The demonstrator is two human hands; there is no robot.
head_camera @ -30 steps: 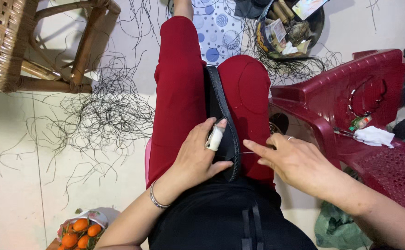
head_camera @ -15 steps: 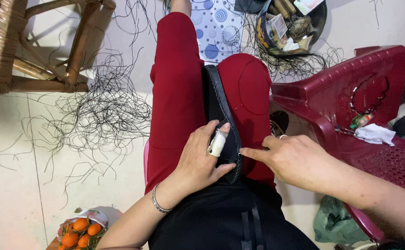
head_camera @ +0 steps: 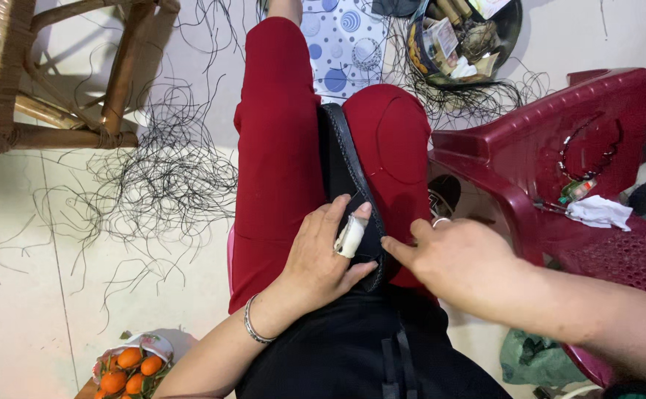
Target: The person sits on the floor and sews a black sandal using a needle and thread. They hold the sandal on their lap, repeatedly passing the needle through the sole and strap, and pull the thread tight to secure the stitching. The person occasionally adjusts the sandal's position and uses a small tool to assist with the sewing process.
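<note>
Here our left hand [head_camera: 321,255] presses flat on the black shoe [head_camera: 346,177], fingers spread. Its length runs away from us. Our right hand [head_camera: 457,260] pinches its near edge, closer.

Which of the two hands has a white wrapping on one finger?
The left hand, which rests on the black shoe between the knees and wears a silver bracelet. The right hand has bare fingers.

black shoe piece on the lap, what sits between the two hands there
In the head view, only the stitched edge of the black shoe piece lies between the left hand and the right hand; both touch it.
</note>
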